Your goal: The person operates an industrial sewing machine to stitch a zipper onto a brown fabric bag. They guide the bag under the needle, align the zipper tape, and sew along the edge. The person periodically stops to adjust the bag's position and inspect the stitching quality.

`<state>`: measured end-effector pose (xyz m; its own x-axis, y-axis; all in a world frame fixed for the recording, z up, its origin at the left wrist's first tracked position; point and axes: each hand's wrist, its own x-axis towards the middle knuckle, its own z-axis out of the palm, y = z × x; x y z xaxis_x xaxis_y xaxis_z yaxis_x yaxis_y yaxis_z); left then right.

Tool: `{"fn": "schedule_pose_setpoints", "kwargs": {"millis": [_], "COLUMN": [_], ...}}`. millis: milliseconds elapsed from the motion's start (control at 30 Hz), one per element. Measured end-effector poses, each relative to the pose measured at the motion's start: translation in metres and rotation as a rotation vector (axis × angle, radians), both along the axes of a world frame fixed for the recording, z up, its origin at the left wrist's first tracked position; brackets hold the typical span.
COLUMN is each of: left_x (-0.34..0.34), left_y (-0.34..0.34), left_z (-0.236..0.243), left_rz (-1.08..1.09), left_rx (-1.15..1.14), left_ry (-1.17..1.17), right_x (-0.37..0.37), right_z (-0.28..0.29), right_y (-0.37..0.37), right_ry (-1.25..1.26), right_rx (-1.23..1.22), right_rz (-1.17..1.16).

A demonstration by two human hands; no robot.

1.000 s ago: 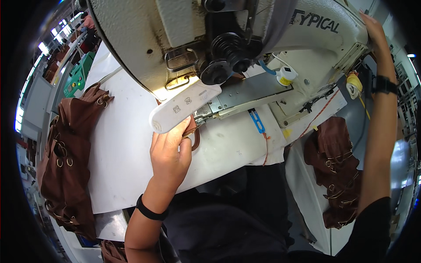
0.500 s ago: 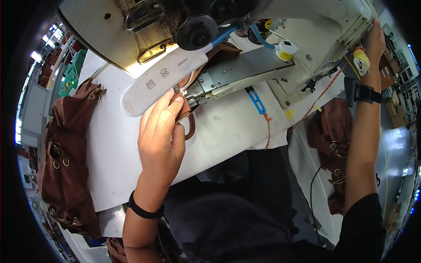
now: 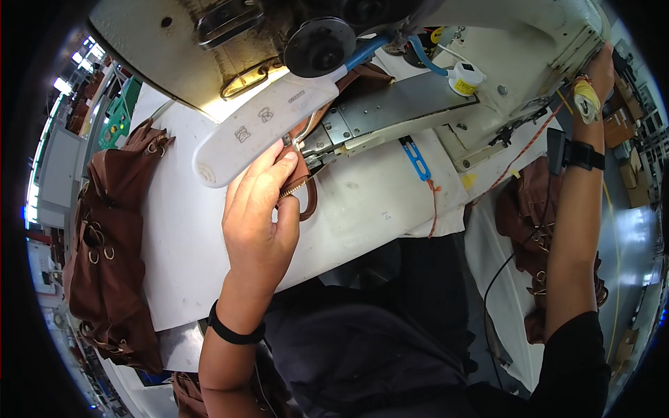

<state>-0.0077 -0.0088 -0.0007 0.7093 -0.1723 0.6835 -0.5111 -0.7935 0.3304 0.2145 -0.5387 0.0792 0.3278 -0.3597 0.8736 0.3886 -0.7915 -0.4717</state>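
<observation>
My left hand (image 3: 261, 191) pinches the edge of a brown leather piece (image 3: 296, 172) with a metal-toothed zipper, right by the needle area of a sewing machine (image 3: 376, 111). A curled brown leather strap (image 3: 311, 202) hangs from that piece, and more brown leather (image 3: 362, 80) lies behind the narrow machine arm. A whitish guard (image 3: 258, 125) hides part of the fingertips. At the far right, my right hand (image 3: 601, 75) reaches to the end of the machine's body; its fingers are mostly out of sight.
Brown leather bags with metal rings (image 3: 115, 251) are heaped at the table's left edge; others (image 3: 526, 223) hang at the right. Blue thread snips (image 3: 416, 159) with an orange cord lie on the white table (image 3: 348, 244). A small white container (image 3: 465, 78) stands on the machine.
The view has shifted slightly, moving everything a little. My left hand keeps its pinch on the leather piece, and my right hand stays at the machine's right end.
</observation>
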Motion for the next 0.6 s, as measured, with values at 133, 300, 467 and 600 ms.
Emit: {"fn": "schedule_pose_setpoints", "kwargs": {"millis": [133, 300, 467, 600], "left_x": [0.001, 0.001, 0.002, 0.0], "left_y": [-0.001, 0.001, -0.001, 0.004], "left_z": [0.001, 0.0, 0.001, -0.002], "left_rz": [-0.016, -0.004, -0.026, -0.008], "left_rx": [0.006, 0.024, -0.01, -0.007], "left_ry": [-0.013, -0.021, -0.01, -0.008], "right_x": [0.007, -0.013, -0.006, -0.006], "right_z": [-0.011, -0.003, -0.022, -0.008], "right_y": [-0.034, 0.042, 0.005, 0.037], "right_ry": [-0.01, -0.091, -0.003, 0.01], "right_rx": [-0.07, 0.688, 0.022, 0.731], "right_rz": [0.083, 0.548, 0.065, 0.475]}}
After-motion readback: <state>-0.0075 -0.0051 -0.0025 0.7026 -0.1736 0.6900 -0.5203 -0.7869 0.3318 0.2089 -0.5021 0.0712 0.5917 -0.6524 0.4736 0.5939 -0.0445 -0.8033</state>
